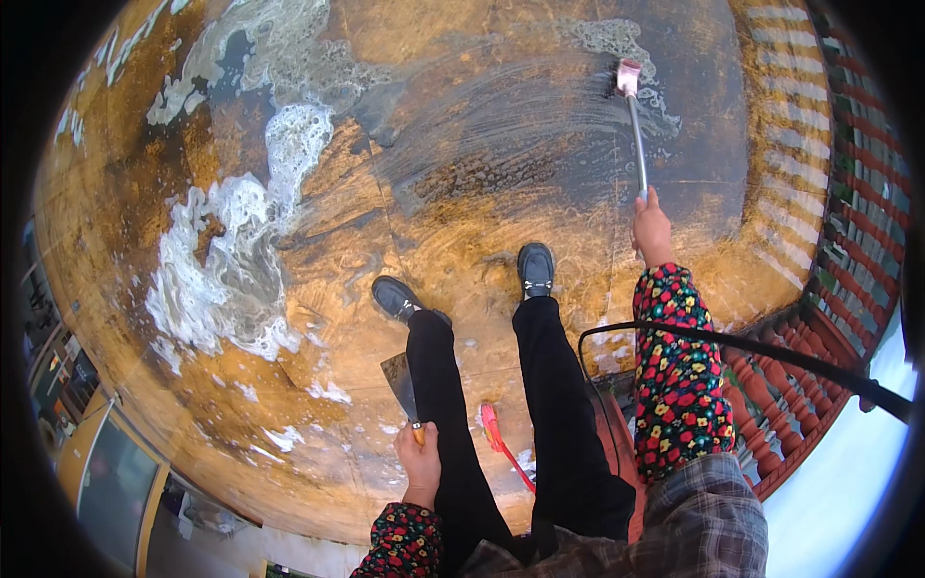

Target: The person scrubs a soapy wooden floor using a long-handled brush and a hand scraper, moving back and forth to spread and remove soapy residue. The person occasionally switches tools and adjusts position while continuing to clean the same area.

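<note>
My right hand grips the metal handle of a long scrub brush, reaching out ahead at the right. Its pinkish head meets the wet floor beside a patch of grey suds. Low in the picture, by my left leg, my left hand is closed around the wooden grip of a scraper with a broad metal blade. That blade points forward and stays off to the left of my trouser leg. Dark streaks curve across the brown-stained floor left of the brush head.
Thick white foam spreads over the floor at left. A red brush lies between my legs, behind my shoes. Red balusters border the right side. A black cable crosses near my right sleeve. A framed glass door stands lower left.
</note>
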The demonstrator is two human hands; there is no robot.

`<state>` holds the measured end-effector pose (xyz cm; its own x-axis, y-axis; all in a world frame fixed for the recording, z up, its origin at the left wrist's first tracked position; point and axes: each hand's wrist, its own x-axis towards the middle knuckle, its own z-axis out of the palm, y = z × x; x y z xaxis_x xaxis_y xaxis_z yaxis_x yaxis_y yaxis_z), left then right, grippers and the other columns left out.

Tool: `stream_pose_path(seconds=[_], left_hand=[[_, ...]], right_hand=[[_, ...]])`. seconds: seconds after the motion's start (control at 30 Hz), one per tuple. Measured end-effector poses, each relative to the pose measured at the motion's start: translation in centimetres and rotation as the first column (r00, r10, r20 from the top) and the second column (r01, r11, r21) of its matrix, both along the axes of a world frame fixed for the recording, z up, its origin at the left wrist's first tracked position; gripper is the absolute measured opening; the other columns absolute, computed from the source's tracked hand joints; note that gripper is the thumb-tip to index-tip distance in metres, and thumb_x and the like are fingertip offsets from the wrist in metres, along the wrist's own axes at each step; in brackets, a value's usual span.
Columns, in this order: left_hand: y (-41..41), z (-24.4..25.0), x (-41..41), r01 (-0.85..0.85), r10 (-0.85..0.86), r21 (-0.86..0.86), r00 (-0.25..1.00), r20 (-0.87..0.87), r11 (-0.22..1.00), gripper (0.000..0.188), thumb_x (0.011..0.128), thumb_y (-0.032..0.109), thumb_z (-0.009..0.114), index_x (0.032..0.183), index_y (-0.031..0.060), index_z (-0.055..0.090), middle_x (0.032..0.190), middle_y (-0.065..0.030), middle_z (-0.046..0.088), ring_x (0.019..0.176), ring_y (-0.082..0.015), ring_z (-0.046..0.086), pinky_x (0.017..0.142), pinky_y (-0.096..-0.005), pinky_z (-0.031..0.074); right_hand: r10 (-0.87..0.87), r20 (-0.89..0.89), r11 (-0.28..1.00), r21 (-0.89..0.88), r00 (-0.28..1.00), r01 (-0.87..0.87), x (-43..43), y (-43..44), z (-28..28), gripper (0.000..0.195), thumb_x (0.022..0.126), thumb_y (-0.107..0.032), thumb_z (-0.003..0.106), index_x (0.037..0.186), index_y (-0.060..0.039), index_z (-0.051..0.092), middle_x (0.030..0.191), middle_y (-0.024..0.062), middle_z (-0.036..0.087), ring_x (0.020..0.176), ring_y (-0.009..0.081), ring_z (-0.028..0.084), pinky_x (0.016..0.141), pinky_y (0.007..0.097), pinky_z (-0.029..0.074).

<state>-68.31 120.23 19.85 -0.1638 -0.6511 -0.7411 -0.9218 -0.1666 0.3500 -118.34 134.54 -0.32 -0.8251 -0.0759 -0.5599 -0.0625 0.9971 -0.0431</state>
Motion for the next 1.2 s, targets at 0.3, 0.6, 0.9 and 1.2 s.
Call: stream_pose_path(seconds=[0.3, 0.6, 0.9, 1.2], left_hand=[[-0.8, 0.5, -1.8, 0.255, -0.245, -0.098, 0.964, 0.107, 0.962, 0.027, 0.087, 0.025, 0.063, 0.081, 0.0007, 0.054, 0.079, -0.0191, 0.056, 0.083, -0.0389, 0.051, 0.080, -0.0467, 0.038], [-1.0, -0.4, -2.1, 0.356, -0.341, -0.086, 0.928, 0.148, 0.931, 0.031, 0.090, 0.032, 0.059, 0.083, 0.0016, 0.052, 0.079, -0.0223, 0.055, 0.080, -0.0400, 0.052, 0.075, -0.0491, 0.040], [-3.4, 0.2, -1.9, 0.302, -0.297, -0.174, 0.953, 0.055, 0.937, 0.028, 0.087, 0.029, 0.062, 0.077, 0.0047, 0.053, 0.072, -0.0158, 0.058, 0.076, -0.0363, 0.056, 0.078, -0.0446, 0.040], [-7.8, -5.4, -2.8, -0.090, 0.067, -0.138, 0.984, -0.166, 0.986, 0.025, 0.093, 0.021, 0.062, 0.083, 0.0020, 0.049, 0.071, -0.0072, 0.057, 0.064, -0.0157, 0.058, 0.058, -0.0290, 0.045]], right_hand=[[0.546, 0.303, 0.833, -0.293, 0.781, -0.469, 17.0, -12.9, 4.0, 0.052, 0.095, -0.023, 0.046, 0.145, -0.0178, 0.031, 0.076, 0.0200, 0.066, 0.066, 0.0370, 0.065, 0.060, 0.0476, 0.053], [0.117, -0.008, 0.986, -0.121, 0.993, -0.117, 0.2, -8.5, -1.7, 0.057, 0.099, -0.037, 0.042, 0.145, -0.0079, 0.026, 0.080, 0.0259, 0.065, 0.076, 0.0413, 0.065, 0.064, 0.0513, 0.051], [0.623, 0.184, 0.781, -0.200, 0.760, -0.591, 17.1, -22.0, 2.8, 0.063, 0.096, -0.021, 0.046, 0.152, -0.0197, 0.016, 0.070, 0.0170, 0.066, 0.063, 0.0341, 0.066, 0.056, 0.0468, 0.053], [0.570, -0.116, 0.798, -0.158, 0.814, -0.582, 6.6, -32.1, -0.2, 0.053, 0.094, -0.025, 0.049, 0.145, -0.0200, 0.032, 0.077, 0.0167, 0.068, 0.069, 0.0370, 0.067, 0.064, 0.0481, 0.054]])
